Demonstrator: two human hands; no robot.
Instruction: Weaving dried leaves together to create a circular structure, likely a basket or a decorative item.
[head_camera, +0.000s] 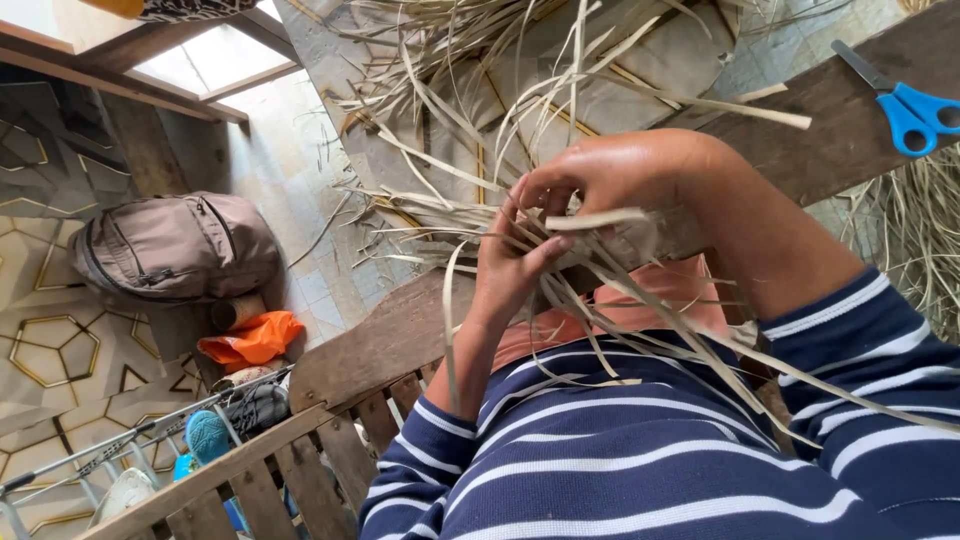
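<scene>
A pair of blue-handled scissors (905, 105) lies on a dark wooden plank (850, 120) at the upper right. On the tiled floor (270, 160) at the left sits a grey-brown backpack (175, 245), with an orange cloth (252, 338) just below it. Lower left, a metal rack (90, 460) holds shoes (235, 415), next to a slatted wooden rail (250, 470).

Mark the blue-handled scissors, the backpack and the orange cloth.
blue-handled scissors (915, 112), head view, on the blue handle loops.
backpack (175, 245), head view, on its front panel.
orange cloth (255, 338), head view, on its middle fold.
</scene>
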